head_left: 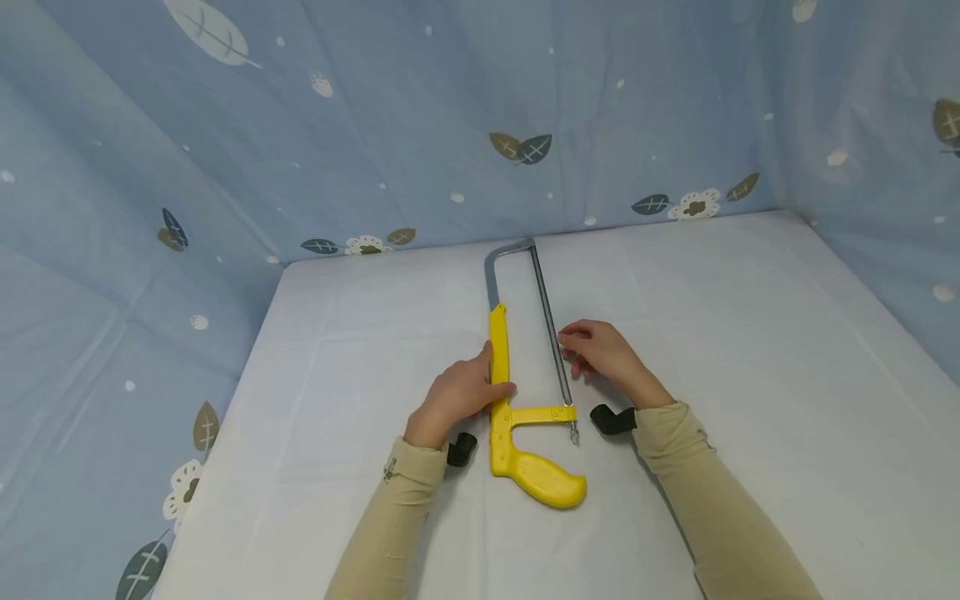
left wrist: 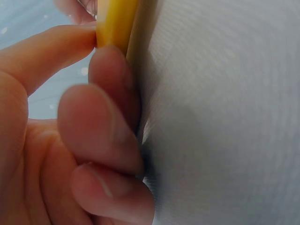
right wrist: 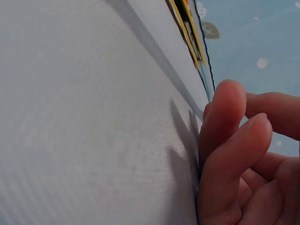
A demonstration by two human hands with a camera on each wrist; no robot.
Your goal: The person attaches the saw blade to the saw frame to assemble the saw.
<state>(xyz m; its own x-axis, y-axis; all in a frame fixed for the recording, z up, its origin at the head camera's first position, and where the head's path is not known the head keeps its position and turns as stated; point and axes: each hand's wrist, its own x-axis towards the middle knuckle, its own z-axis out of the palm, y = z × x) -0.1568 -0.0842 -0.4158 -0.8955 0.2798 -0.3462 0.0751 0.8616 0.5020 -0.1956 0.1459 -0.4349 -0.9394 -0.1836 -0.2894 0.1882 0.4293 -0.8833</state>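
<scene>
A hacksaw with a yellow handle (head_left: pixel 547 479) and grey metal frame end lies on the white cloth, its long blade (head_left: pixel 547 308) on the right side. My left hand (head_left: pixel 461 387) grips the yellow frame bar (head_left: pixel 498 342), thumb across its top and fingers along its left side. In the left wrist view, the thumb and a fingertip meet the yellow bar (left wrist: pixel 115 21), while the other fingers curl by the cloth. My right hand (head_left: pixel 600 350) has loosely bent fingers, with fingertips right at the blade. In the right wrist view, those fingers (right wrist: pixel 225 112) overlap the blade's toothed edge (right wrist: pixel 207 51).
A white cloth (head_left: pixel 360 358) covers the table. Blue patterned fabric (head_left: pixel 420 125) hangs behind and at both sides. Black wrist mounts (head_left: pixel 613 419) sit at both sleeve cuffs. The saw's tightening screw (head_left: pixel 574 433) sticks out below the yellow crosspiece (head_left: pixel 540 415).
</scene>
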